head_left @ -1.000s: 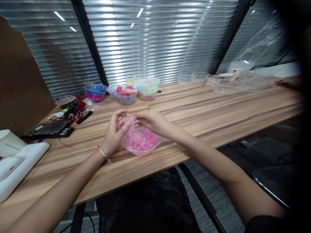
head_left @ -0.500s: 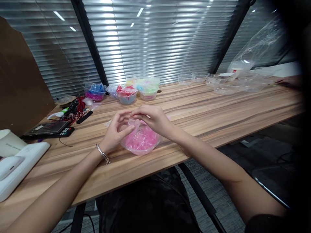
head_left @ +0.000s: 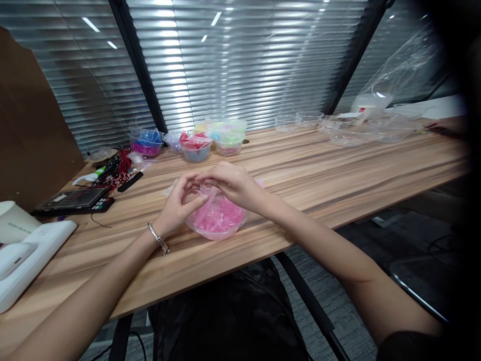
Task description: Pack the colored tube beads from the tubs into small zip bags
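Note:
A clear round plastic bowl (head_left: pixel 218 234) stands near the table's front edge, heaped with crinkled pink plastic pieces (head_left: pixel 223 215). Over its left side, my left hand (head_left: pixel 183 198) curls its fingers and thumb around a pink see-through piece of plastic film (head_left: pixel 206 193), which hangs down toward the heap. My right hand (head_left: pixel 233 185) arches over the bowl from the right. Its fingertips are pressed together beside my left fingertips, at the top of the film. Exactly what sits between the right fingertips is hidden.
Bowls with red (head_left: pixel 196 150), blue and purple (head_left: pixel 146 143), and pale green (head_left: pixel 230 143) contents line the back. Several clear bowls (head_left: pixel 347 134) stand at right, near another person's hand (head_left: pixel 447 125). Cables (head_left: pixel 116 170), a black device (head_left: pixel 75 201) and a white power strip (head_left: pixel 35 265) lie at left.
My right hand has shifted slightly left, closer to my left fingertips. The pink film now hangs straighter toward the bowl. The bowl stays in place.

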`<state>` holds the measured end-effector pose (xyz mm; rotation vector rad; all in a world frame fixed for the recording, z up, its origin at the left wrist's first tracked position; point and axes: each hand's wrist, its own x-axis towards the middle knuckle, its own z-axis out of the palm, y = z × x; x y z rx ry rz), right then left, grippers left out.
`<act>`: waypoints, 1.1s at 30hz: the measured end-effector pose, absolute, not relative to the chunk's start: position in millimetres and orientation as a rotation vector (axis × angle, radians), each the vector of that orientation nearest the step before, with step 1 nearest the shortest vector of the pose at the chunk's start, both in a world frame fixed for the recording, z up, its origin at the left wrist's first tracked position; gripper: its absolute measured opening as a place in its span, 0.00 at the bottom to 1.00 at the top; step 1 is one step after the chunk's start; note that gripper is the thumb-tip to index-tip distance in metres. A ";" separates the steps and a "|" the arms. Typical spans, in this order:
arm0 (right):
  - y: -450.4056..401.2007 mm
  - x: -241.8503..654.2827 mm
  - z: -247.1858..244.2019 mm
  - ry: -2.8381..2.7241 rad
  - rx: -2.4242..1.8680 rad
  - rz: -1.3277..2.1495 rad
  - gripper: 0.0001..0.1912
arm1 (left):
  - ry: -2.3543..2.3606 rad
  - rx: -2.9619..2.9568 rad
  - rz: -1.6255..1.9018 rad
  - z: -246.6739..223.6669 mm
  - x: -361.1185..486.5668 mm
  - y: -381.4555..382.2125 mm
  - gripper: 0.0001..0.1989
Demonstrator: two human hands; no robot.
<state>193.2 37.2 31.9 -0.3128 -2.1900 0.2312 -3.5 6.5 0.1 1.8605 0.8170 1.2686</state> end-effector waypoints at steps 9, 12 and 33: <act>33.0 192.3 32.8 -2.147 -0.383 0.233 0.08 | 0.816 1.832 1.249 -0.5 -4.2 6.7 0.24; 33.4 192.8 32.2 -2.135 -0.347 0.229 0.10 | 0.813 1.834 1.265 0.9 -2.8 6.7 0.23; 32.2 194.3 31.9 -2.139 -0.303 0.269 0.19 | 0.845 1.798 1.273 2.7 -0.5 4.0 0.23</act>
